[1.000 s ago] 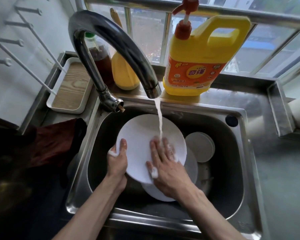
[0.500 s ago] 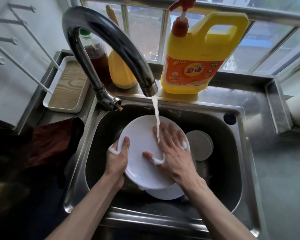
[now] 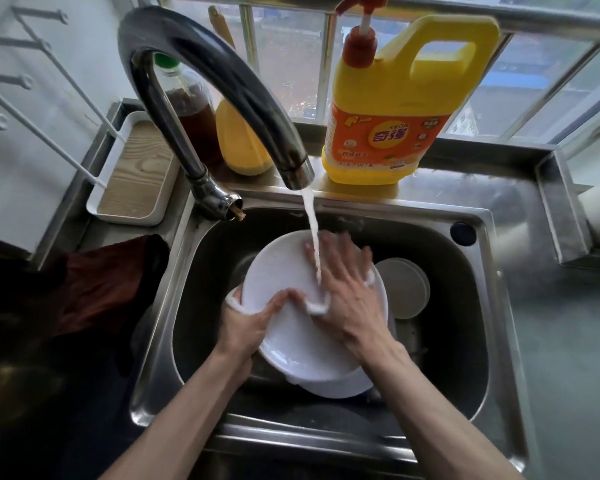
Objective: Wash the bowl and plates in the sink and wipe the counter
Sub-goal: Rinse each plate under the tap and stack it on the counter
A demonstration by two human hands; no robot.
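Observation:
A white plate (image 3: pixel 278 271) is held tilted over the steel sink (image 3: pixel 492 306) under the running water. My left hand (image 3: pixel 246 323) grips its lower left rim, thumb on the face, with foam on the fingers. My right hand (image 3: pixel 347 289) lies flat on the plate's face with fingers spread, and the stream falls on them. Under it lies a second white plate (image 3: pixel 336 384). A white bowl (image 3: pixel 404 287) sits upside down to the right in the basin.
The curved tap (image 3: pixel 222 88) arches over the basin. A yellow detergent jug (image 3: pixel 388 109), a brown bottle (image 3: pixel 191 109) and a yellow bottle (image 3: pixel 239 147) stand on the ledge behind. A dark red cloth (image 3: pixel 97 289) lies left of the sink, near a white tray (image 3: pixel 132 178).
My right hand has slid up the plate's face toward the far rim and into the stream. The plate has turned a little in my left hand, which now holds lower on the rim.

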